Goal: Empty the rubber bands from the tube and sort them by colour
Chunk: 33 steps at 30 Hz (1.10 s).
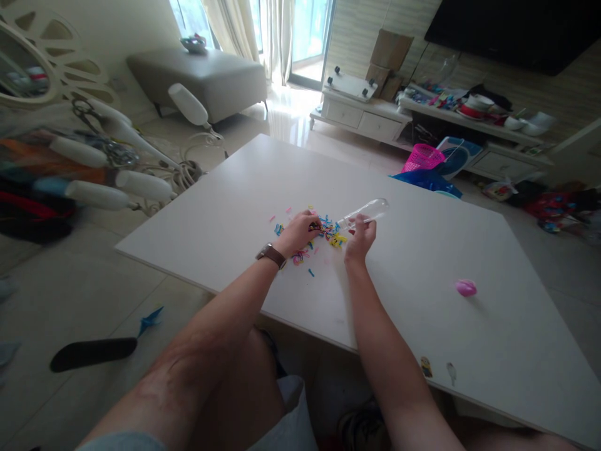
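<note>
A loose heap of small colourful pieces [327, 229], blue, pink, yellow and dark, lies scattered on the white table. My left hand [300, 230], with a brown-strapped watch [272, 253] at its wrist, has its fingers pinched together around some of them at the heap's left side. In my right hand [361, 239] is a clear bottle [373, 212], tilted over nearly flat, its narrow neck pointing left at the heap. A yellow piece [337, 240] lies between my hands. What exactly the small pieces are is too fine to make out.
On the white table [422, 263], a pink egg-shaped object [466, 287] lies to the right. A small yellow figure [426, 366] and a pale small item [451, 372] are near its front edge. White lamp-like arms [141, 186] stand beyond the left edge; a pink basket [422, 157] is behind.
</note>
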Tool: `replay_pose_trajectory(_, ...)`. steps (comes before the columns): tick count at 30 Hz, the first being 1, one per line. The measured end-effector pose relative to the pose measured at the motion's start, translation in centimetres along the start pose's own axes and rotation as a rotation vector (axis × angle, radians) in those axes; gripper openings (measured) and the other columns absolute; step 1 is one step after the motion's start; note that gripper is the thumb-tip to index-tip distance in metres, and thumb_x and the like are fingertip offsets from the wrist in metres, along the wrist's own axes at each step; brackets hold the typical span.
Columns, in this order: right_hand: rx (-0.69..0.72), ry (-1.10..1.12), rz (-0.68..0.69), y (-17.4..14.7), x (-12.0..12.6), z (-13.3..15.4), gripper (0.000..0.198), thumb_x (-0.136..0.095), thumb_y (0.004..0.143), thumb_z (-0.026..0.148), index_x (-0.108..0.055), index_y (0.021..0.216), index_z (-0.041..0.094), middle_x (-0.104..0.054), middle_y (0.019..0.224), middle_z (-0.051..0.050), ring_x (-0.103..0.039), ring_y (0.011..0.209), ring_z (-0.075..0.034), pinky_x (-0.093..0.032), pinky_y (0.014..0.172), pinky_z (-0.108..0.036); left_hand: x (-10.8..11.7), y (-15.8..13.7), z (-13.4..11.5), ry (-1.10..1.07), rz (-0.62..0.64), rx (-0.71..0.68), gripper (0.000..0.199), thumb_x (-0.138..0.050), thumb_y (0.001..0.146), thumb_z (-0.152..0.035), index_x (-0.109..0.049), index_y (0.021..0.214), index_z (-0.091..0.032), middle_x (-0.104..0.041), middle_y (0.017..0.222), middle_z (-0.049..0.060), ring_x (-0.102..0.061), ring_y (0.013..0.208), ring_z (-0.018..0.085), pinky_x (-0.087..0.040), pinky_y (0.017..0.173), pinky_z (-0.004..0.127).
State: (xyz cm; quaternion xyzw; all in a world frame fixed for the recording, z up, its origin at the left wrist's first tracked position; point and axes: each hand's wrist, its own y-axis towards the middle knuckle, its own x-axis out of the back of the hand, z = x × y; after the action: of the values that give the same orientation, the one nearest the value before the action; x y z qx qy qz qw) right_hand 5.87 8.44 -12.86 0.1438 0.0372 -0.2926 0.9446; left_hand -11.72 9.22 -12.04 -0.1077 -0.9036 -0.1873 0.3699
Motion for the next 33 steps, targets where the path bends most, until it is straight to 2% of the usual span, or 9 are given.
replay_pose_trajectory(5,-0.007,0.026,0.007,-0.1,0.0,-0.1,0.036,-0.063,0.086,0.055,-0.055,0.092,0.021,-0.069,0.084,0.001,-0.065,0.079,-0.014,-0.048,0.068,-0.025,3.1,0.7,-2.4,-0.095,-0.250,-0.057,0.023,-0.056,0.097,-0.035,-0.073,0.105,-0.021,-0.068,0.104,0.007,-0.064,0.098,0.020,-0.049,0.094,0.032)
replay_pose_trajectory(8,-0.009,0.051,0.017,-0.1,-0.1,0.1,0.035,-0.064,0.085,0.054,-0.056,0.092,0.020,-0.070,0.085,0.000,-0.066,0.080,-0.014,-0.047,0.067,-0.024,4.6,0.4,-2.7,-0.119,-0.258,-0.059,0.028,-0.054,0.098,-0.039,-0.074,0.095,-0.019,-0.070,0.104,0.007,-0.065,0.100,0.020,-0.048,0.097,0.033)
replay_pose_trajectory(12,-0.029,0.067,0.017,-0.2,-0.1,0.3,0.034,-0.065,0.085,0.053,-0.056,0.092,0.020,-0.070,0.083,0.000,-0.066,0.079,-0.014,-0.047,0.066,-0.024,5.3,-0.8,-1.2,-0.023,-0.040,0.028,0.037,-0.068,0.086,-0.051,-0.075,0.110,-0.024,-0.065,0.128,0.008,-0.059,0.120,0.027,-0.044,0.108,0.042)
replay_pose_trajectory(15,-0.042,0.072,0.019,-0.2,-0.2,0.5,0.032,-0.064,0.085,0.051,-0.056,0.092,0.021,-0.070,0.083,0.001,-0.065,0.079,-0.013,-0.047,0.066,-0.023,4.5,-2.0,0.1,0.157,0.272,0.120,0.085,-0.089,0.058,-0.054,-0.062,0.138,-0.041,-0.045,0.155,0.004,-0.039,0.142,0.039,-0.030,0.118,0.056)
replay_pose_trajectory(17,-0.047,0.072,0.021,-0.3,-0.2,0.5,0.032,-0.064,0.085,0.051,-0.056,0.092,0.021,-0.070,0.084,0.001,-0.065,0.079,-0.013,-0.047,0.066,-0.023,3.5,-2.4,0.7,0.237,0.343,0.151,0.095,-0.091,0.055,-0.053,-0.057,0.143,-0.043,-0.040,0.159,0.005,-0.031,0.145,0.045,-0.025,0.119,0.062)
replay_pose_trajectory(22,-0.063,0.077,0.027,-0.3,-0.2,0.3,0.032,-0.065,0.085,0.050,-0.056,0.092,0.021,-0.070,0.083,0.001,-0.065,0.078,-0.013,-0.046,0.066,-0.023,1.3,-1.4,1.6,0.151,0.173,0.020,0.037,-0.070,0.083,-0.035,-0.071,0.119,-0.025,-0.058,0.125,0.011,-0.054,0.119,0.031,-0.043,0.107,0.048)
replay_pose_trajectory(24,-0.067,0.083,0.028,-0.2,-0.2,0.2,0.032,-0.065,0.084,0.051,-0.056,0.092,0.021,-0.070,0.083,0.001,-0.065,0.077,-0.013,-0.046,0.066,-0.023,1.2,-0.7,1.4,0.061,0.103,-0.024,0.027,-0.065,0.087,-0.029,-0.072,0.112,-0.021,-0.060,0.115,0.010,-0.059,0.107,0.026,-0.048,0.100,0.040)
replay_pose_trajectory(30,-0.083,0.068,0.014,-0.2,-0.3,0.4,0.033,-0.064,0.084,0.052,-0.055,0.091,0.021,-0.069,0.082,0.001,-0.064,0.077,-0.013,-0.046,0.066,-0.023,4.9,-0.1,-1.3,-0.058,-0.098,-0.042,0.032,-0.058,0.096,-0.045,-0.073,0.113,-0.023,-0.067,0.112,0.008,-0.064,0.104,0.022,-0.048,0.100,0.037)
replay_pose_trajectory(33,-0.087,0.071,0.020,-0.3,-0.3,0.5,0.033,-0.064,0.084,0.052,-0.055,0.090,0.021,-0.069,0.082,0.001,-0.063,0.076,-0.012,-0.046,0.066,-0.023,7.0,-1.0,-1.0,-0.043,0.045,0.001,0.039,-0.062,0.092,-0.054,-0.074,0.119,-0.028,-0.063,0.134,0.007,-0.058,0.126,0.027,-0.043,0.110,0.043)
